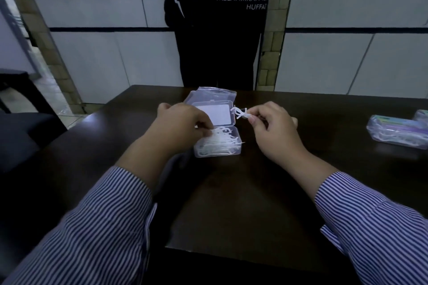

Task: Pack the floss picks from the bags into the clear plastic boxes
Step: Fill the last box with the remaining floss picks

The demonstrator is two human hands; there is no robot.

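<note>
You sit at a dark wooden table in a dim tiled room, your striped sleeves filling the near edge of the view. Past them, your left hand rests over the left end of the open clear box, fingers curled down among the white floss picks already lying in the tray; whether it pinches one there I cannot tell. Your right hand is just right of the box and level with its hinge, pinching a small cluster of held picks whose heads point left toward the raised lid. The tray lies down and to the left of that cluster, its long side running left to right, so the picks likely need turning to lie along it. A clear bag peeks out behind the lid, mostly hidden. Far right, filled boxes are cut off by the frame. Beyond the table stands a person in dark clothing.
</note>
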